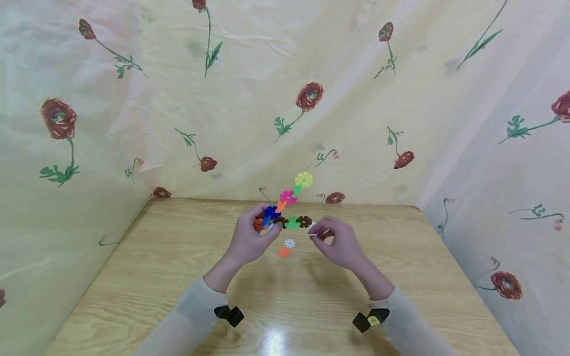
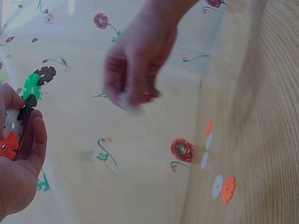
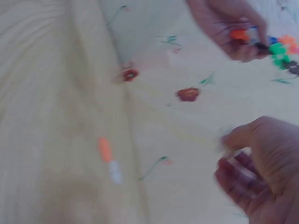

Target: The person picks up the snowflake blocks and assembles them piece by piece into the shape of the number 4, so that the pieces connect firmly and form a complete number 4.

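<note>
From the head view, my left grip (image 1: 249,240) has fingers and thumb closed around one end of a chain of notched plastic discs (image 1: 292,222), held up over the desk (image 1: 178,277). One branch slants up and away to a yellow disc (image 1: 304,179); another runs sideways toward my right grip (image 1: 340,242), which is pinched nearly together on a small pale piece (image 1: 313,234). Below lie a loose white disc (image 1: 289,243) and an orange disc (image 1: 284,252).

At the left wrist, my right hand is blurred, its pale piece apart from the chain's dark end disc (image 2: 46,75). More white and orange discs lie on the desk.

At the right wrist, thumb and fingers nip that piece, too blurred to make out its shape.

I judge the discs light, stiff and slightly slick. I would take the chain close to a joint, since its long branches could twist loose, and hold a single disc by its rim, leaving notches free.
</note>
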Tool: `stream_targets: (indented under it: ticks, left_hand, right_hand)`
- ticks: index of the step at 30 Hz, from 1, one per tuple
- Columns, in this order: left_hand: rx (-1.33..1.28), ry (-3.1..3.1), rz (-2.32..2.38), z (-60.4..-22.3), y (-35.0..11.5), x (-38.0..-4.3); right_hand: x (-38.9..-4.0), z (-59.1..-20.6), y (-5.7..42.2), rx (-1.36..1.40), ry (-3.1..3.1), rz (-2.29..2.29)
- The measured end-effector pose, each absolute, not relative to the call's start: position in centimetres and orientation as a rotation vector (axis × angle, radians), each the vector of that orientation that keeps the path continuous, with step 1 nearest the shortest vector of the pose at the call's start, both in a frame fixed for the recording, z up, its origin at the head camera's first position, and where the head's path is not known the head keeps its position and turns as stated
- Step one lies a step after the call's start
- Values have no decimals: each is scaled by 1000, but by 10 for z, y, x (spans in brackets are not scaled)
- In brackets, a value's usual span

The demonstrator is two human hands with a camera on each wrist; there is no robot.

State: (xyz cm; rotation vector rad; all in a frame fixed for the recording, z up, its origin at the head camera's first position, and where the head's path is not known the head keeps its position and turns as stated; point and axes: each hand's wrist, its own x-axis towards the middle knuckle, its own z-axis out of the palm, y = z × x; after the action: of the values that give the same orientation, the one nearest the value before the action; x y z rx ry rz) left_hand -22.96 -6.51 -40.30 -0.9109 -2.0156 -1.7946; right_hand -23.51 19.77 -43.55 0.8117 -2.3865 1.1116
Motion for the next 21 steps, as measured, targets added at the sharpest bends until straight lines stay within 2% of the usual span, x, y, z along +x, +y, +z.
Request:
stream_targets:
  ticks: [10,21]
  left_hand:
    - [-874,-2040,-1790,-403,-67,-231]
    - [-880,-2040,-1785,-404,-68,-231]
  right_hand:
    - [-221,-395,200,852,-1997,1371]
    - [-213,-390,196,891,-2005,1413]
